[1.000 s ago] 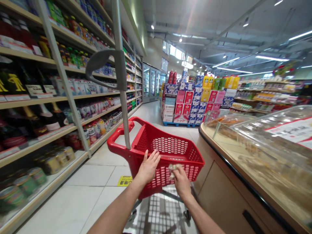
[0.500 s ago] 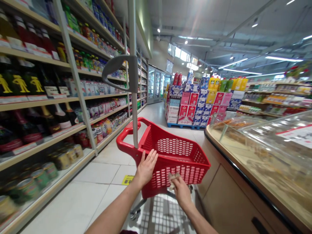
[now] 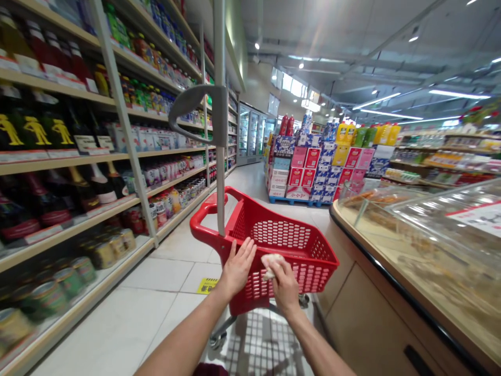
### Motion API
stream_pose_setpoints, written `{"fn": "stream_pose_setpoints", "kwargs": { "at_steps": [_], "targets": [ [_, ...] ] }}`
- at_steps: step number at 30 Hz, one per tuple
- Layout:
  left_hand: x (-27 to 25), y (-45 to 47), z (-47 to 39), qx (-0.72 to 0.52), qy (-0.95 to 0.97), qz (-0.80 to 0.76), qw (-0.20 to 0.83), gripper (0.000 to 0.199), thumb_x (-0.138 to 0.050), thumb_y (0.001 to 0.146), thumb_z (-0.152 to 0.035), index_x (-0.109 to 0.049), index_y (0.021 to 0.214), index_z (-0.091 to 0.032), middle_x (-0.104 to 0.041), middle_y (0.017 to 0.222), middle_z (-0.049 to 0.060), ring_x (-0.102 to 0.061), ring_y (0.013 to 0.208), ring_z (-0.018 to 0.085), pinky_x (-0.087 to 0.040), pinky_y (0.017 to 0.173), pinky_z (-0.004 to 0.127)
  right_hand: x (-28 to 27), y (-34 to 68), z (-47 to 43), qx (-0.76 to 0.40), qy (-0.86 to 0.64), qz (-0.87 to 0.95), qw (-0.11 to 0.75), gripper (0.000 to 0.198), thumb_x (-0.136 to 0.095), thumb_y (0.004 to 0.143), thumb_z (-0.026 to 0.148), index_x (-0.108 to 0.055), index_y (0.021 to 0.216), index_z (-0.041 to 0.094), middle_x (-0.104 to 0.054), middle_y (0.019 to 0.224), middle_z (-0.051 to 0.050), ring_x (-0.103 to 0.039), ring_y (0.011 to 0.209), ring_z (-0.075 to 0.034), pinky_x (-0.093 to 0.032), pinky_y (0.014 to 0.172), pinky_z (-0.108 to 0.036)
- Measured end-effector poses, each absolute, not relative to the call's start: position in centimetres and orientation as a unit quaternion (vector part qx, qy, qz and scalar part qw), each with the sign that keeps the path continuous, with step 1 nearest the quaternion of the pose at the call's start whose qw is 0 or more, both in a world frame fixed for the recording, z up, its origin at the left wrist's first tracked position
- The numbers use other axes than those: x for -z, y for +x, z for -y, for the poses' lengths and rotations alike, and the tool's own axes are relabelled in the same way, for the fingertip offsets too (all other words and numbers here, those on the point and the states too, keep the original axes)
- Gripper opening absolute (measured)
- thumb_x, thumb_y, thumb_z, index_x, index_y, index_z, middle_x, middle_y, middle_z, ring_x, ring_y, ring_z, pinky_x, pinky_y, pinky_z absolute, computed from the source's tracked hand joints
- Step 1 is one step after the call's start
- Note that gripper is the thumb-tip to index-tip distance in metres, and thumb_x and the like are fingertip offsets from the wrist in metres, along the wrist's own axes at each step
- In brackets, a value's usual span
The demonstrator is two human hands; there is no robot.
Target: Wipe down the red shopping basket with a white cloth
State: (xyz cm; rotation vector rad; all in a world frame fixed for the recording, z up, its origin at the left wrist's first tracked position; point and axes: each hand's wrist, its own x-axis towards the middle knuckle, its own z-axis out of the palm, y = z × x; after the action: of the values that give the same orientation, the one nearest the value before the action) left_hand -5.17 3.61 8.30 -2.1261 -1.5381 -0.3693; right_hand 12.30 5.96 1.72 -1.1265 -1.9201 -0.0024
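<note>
A red plastic shopping cart (image 3: 309, 279) with perforated sides stands in front of me, its basket empty. My left hand (image 3: 238, 266) lies flat against the cart's near side, below the rim, fingers stretched out. In my right hand (image 3: 285, 287) is a crumpled, pale cloth (image 3: 272, 263), pinched between the fingers against the near side just under the rim. A grey pole (image 3: 221, 183) rises from the cart's handle end and carries a grey loop-shaped grip (image 3: 217, 115).
Shelves (image 3: 129, 156) of bottles and cans run along the left. A glass-topped display counter (image 3: 371, 261) stands close on the right. Stacked drink cartons (image 3: 303, 172) rest on a blue pallet (image 3: 289, 201) ahead. A yellow sticker (image 3: 206, 285) marks the tiled floor.
My right hand has moved up with the cloth, from the middle of the cart's near side to just below the rim. My left hand stays on the cart.
</note>
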Motion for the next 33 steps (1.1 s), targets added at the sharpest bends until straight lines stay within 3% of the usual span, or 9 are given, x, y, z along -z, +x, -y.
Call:
{"fn": "stream_pose_setpoints", "kwargs": {
  "at_steps": [2,7,13,17,19,24,27,30,33],
  "targets": [
    [-8.4,-5.1,-3.6,0.141,-0.777,0.564,0.243,0.057,-0.035,0.072,-0.01,-0.034,0.128,-0.012,-0.033,0.137,0.009,-0.02,0.13,0.02,-0.005,0.107,0.046,-2.3,11.7,-6.2,0.01,-0.462,0.765,0.449,0.035,-0.041,0.076,0.01,-0.06,0.102,0.024,-0.053,0.111,-0.007,-0.049,0.105,-0.019,-0.041,0.087,-0.031],
    [-8.7,-6.1,-3.0,0.148,-0.788,0.531,0.274,0.053,-0.032,0.074,-0.009,-0.036,0.127,-0.012,-0.035,0.136,0.008,-0.023,0.129,0.019,-0.007,0.107,0.045,-0.6,11.3,-5.2,-0.047,-0.494,0.808,0.316,0.033,-0.046,0.07,0.007,-0.064,0.09,0.025,-0.057,0.098,-0.004,-0.058,0.08,-0.015,-0.047,0.07,-0.025],
    [-9.4,-8.6,-2.4,0.182,-0.738,0.57,0.312,0.052,-0.034,0.074,-0.011,-0.037,0.126,-0.009,-0.037,0.134,0.011,-0.026,0.127,0.023,-0.012,0.105,0.048,-3.9,9.6,-6.1,0.001,-0.434,0.77,0.468,0.04,-0.041,0.073,0.007,-0.058,0.105,0.025,-0.053,0.108,-0.005,-0.051,0.1,-0.015,-0.043,0.083,-0.026],
    [-9.5,-8.7,-2.6,0.178,-0.748,0.564,0.301,0.052,-0.034,0.074,-0.01,-0.039,0.125,-0.01,-0.04,0.133,0.01,-0.027,0.127,0.023,-0.015,0.105,0.047,-2.3,9.2,-5.4,-0.036,-0.49,0.803,0.338,0.032,-0.046,0.07,0.007,-0.065,0.088,0.025,-0.057,0.098,-0.004,-0.057,0.081,-0.015,-0.046,0.07,-0.024],
    [-9.4,-8.8,-2.6,0.183,-0.754,0.557,0.295,0.052,-0.035,0.073,-0.009,-0.039,0.125,-0.01,-0.04,0.133,0.01,-0.027,0.127,0.023,-0.015,0.105,0.047,-1.4,9.2,-4.7,-0.055,-0.494,0.812,0.306,0.036,-0.045,0.068,0.004,-0.065,0.089,0.026,-0.058,0.096,-0.003,-0.058,0.078,-0.014,-0.046,0.066,-0.023],
    [-9.6,-10.9,-1.4,0.224,-0.769,0.521,0.296,0.047,-0.035,0.073,-0.008,-0.045,0.119,-0.013,-0.048,0.126,0.009,-0.031,0.124,0.02,-0.017,0.106,0.045,-3.7,8.1,-5.1,-0.017,-0.417,0.784,0.459,0.042,-0.04,0.072,0.006,-0.057,0.106,0.024,-0.053,0.108,-0.005,-0.05,0.101,-0.016,-0.043,0.084,-0.027],
    [-10.8,-13.0,-1.0,0.281,-0.677,0.609,0.304,0.047,-0.037,0.07,-0.008,-0.045,0.116,-0.01,-0.047,0.124,0.013,-0.032,0.124,0.023,-0.017,0.105,0.048,-3.8,7.4,-5.4,-0.027,-0.421,0.804,0.419,0.035,-0.043,0.071,0.007,-0.062,0.095,0.024,-0.055,0.1,-0.005,-0.054,0.092,-0.016,-0.045,0.078,-0.026],
    [-12.3,-14.5,-1.0,0.257,-0.656,0.653,0.278,0.056,-0.037,0.065,-0.003,-0.041,0.121,-0.013,-0.041,0.131,0.012,-0.026,0.127,0.025,-0.021,0.103,0.049,-3.3,6.1,-4.7,-0.058,-0.419,0.833,0.358,0.033,-0.045,0.068,0.005,-0.063,0.089,0.025,-0.057,0.089,-0.003,-0.056,0.078,-0.014,-0.046,0.068,-0.023],
    [-13.0,-14.6,-1.3,0.221,-0.687,0.647,0.246,0.059,-0.038,0.063,-0.002,-0.043,0.119,-0.016,-0.042,0.13,0.009,-0.024,0.127,0.026,-0.025,0.102,0.048,-5.3,3.4,-4.2,-0.039,-0.363,0.818,0.445,0.035,-0.044,0.074,0.008,-0.059,0.102,0.024,-0.055,0.101,-0.005,-0.053,0.094,-0.016,-0.044,0.08,-0.026]
  ]
}}
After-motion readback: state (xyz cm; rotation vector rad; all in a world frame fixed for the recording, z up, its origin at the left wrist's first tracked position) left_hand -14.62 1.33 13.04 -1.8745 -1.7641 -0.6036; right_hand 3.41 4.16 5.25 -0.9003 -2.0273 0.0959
